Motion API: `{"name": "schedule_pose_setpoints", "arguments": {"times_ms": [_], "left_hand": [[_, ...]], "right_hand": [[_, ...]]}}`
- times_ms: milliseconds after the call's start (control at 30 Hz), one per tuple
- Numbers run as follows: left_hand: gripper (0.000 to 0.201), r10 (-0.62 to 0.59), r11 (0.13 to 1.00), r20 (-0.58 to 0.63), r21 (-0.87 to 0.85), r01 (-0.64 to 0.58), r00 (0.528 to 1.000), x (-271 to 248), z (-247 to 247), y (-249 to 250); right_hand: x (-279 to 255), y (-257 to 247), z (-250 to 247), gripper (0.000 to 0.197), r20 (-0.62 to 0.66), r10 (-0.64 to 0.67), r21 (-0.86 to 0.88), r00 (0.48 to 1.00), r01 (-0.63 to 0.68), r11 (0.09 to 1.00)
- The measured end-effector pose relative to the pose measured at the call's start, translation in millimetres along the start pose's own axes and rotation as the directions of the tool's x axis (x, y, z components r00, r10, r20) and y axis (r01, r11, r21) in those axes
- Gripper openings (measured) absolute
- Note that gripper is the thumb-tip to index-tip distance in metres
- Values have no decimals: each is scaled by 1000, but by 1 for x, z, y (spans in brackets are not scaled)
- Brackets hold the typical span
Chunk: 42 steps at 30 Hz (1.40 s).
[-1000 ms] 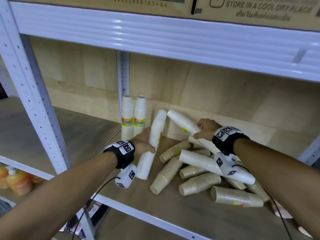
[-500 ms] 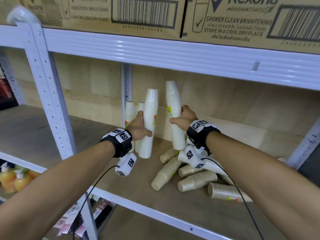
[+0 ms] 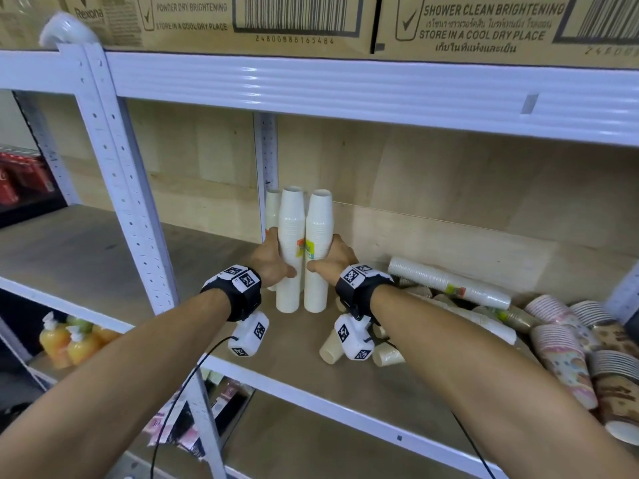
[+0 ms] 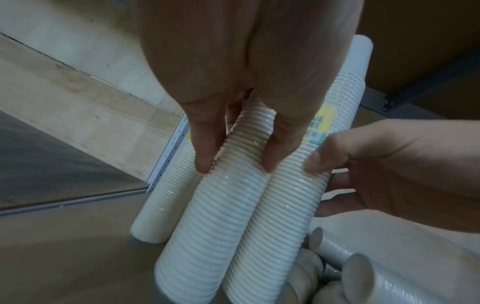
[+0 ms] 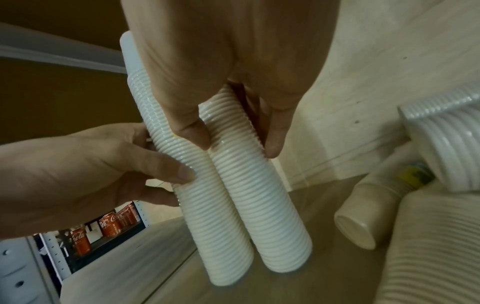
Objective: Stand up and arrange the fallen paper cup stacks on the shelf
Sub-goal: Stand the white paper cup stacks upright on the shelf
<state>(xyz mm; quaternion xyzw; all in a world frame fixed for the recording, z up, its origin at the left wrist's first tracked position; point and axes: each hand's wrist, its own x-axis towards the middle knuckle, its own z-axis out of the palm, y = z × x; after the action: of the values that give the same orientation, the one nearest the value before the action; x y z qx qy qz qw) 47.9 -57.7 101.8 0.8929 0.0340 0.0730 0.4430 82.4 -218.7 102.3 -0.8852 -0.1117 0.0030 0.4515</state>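
Two tall white paper cup stacks stand upright side by side on the wooden shelf [image 3: 242,347]. My left hand [image 3: 271,262] grips the left stack [image 3: 289,250], thumb in front and fingers behind. My right hand [image 3: 333,259] grips the right stack [image 3: 317,250] the same way. In the left wrist view my left hand [image 4: 233,156] straddles its stack [image 4: 215,216]. In the right wrist view my right hand [image 5: 233,142] holds its stack [image 5: 262,205] beside the other stack [image 5: 207,205]. Another upright white stack [image 3: 272,209] stands behind them against the post.
To the right lie fallen stacks: a long white one [image 3: 449,283], beige ones [image 3: 330,350] under my right forearm, and patterned ones [image 3: 560,354] at the far right. A white post [image 3: 131,209] stands to the left. Cardboard boxes [image 3: 242,19] fill the shelf above.
Both stacks have gone from tilted to upright and have come together in front of the standing stacks. My hands moved inward and lower on them. The camera view has risen.
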Motion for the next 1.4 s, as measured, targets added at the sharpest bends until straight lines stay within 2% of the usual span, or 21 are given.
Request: {"name": "schedule_pose_setpoints", "arguments": {"times_ms": [133,367,567,700,867,1000,1267,1333,1400], "left_hand": [[87,26,1000,4,-15,-26,1000,-9,3,-5],[77,17,1000,7,-21,-16,1000,-21,11,-17],[84,63,995,10,-83,-62,998,-17,5,-7],[74,82,991,-58,-105,-88,995,-4,-13,12],[59,87,980,-155,-165,-112,984,12,-34,36],[42,124,986,-202,-88,-144,971,17,-45,50],[23,117,990,-176,-51,-128,977,24,-46,49],[25,120,991,-152,-46,-128,981,24,-46,50],[34,104,991,-134,-65,-113,986,25,-47,52]], "right_hand": [[2,9,15,55,32,26,-9,999,-25,1000],[10,33,37,61,76,51,24,996,-53,998],[13,26,29,65,89,29,58,996,-34,998],[10,-2,4,68,30,-7,74,1000,5,997],[16,-34,-24,49,-86,-75,83,993,82,993],[24,-46,-36,38,-142,-134,-26,981,131,991],[18,-50,-42,22,-95,-206,-81,974,199,977],[17,-52,-42,25,-88,-211,-79,974,204,976],[18,-53,-44,36,-91,-204,-120,975,192,974]]}}
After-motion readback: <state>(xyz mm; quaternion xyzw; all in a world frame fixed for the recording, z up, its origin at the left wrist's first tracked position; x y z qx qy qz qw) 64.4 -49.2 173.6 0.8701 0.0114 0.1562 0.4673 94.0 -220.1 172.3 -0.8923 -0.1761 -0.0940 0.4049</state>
